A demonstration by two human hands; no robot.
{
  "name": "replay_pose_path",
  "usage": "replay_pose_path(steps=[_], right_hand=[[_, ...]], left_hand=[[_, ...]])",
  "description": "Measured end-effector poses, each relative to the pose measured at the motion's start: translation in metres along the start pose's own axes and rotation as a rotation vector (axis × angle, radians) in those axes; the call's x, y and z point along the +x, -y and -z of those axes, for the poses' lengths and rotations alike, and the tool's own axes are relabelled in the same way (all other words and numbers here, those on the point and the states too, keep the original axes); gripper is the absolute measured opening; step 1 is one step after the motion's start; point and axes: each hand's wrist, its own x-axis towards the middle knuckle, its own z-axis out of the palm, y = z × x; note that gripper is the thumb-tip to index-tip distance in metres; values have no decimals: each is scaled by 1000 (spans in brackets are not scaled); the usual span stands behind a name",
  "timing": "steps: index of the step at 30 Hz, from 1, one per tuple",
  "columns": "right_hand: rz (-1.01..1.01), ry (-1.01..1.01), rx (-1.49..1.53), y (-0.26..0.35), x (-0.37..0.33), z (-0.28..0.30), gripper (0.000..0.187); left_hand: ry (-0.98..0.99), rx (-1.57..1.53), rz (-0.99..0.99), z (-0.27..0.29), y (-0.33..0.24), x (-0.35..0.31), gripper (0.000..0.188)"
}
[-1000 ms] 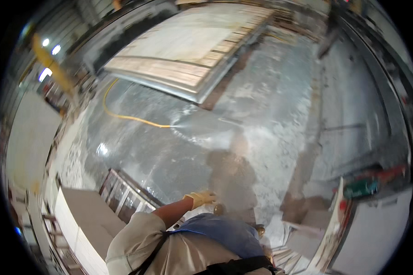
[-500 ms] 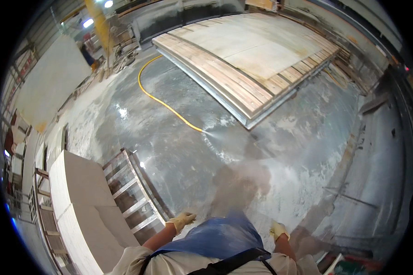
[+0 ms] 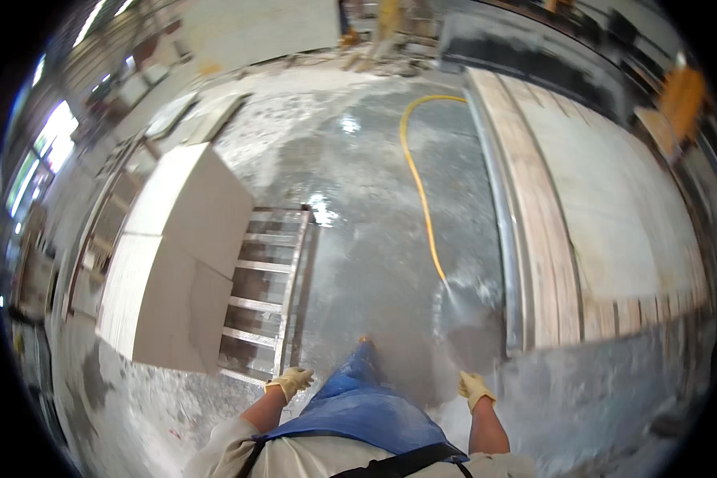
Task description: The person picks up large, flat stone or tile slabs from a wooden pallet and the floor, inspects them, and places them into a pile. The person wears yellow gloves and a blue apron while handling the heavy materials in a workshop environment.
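My left hand (image 3: pixel 291 383), in a pale yellow glove, hangs beside my blue apron (image 3: pixel 366 406) near the low end of a metal rack. Its fingers look loosely extended, with nothing in them. On the other side of the apron, my right hand (image 3: pixel 475 389), gloved alike, hangs with relaxed fingers and holds nothing visible. Ahead of it on the wet floor lies a yellow hose (image 3: pixel 424 203). Water sprays from the hose end near the corner of the wooden platform. One shoe tip (image 3: pixel 365 339) shows beyond the apron.
At the left, thick pale slabs (image 3: pixel 190 263) lean on a metal rack with rungs (image 3: pixel 264 305). A low wood-topped platform (image 3: pixel 538 231) carrying a large pale slab (image 3: pixel 617 199) fills the right. Another large slab (image 3: pixel 259 32) stands at the back. The concrete floor (image 3: pixel 358 263) is wet.
My view has swung left, so the rack, hose and platform sit farther right in the picture. I am closer to the hose end and platform. Both hands remain without anything held.
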Motion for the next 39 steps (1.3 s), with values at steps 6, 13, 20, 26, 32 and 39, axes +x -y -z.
replay_pose_path(steps=[6,13,20,26,32,39], right_hand=[[26,64,-82,133,82,-35,49],[-115,88,51,238,124,-83,42],[-220,151,-3,317,217,-90,43],[-246,83,-62,461,343,-104,44],[-42,160,-217,679,462,-129,46],[128,209,-185,972,528,-194,39]], left_hand=[[-15,-71,275,20,-36,70,62],[-13,207,-94,73,-259,204,52],[-15,175,-306,98,-526,303,56],[11,221,-250,126,-659,388,58],[-58,-61,-78,154,-696,411,58],[-104,-198,120,177,-751,470,58]])
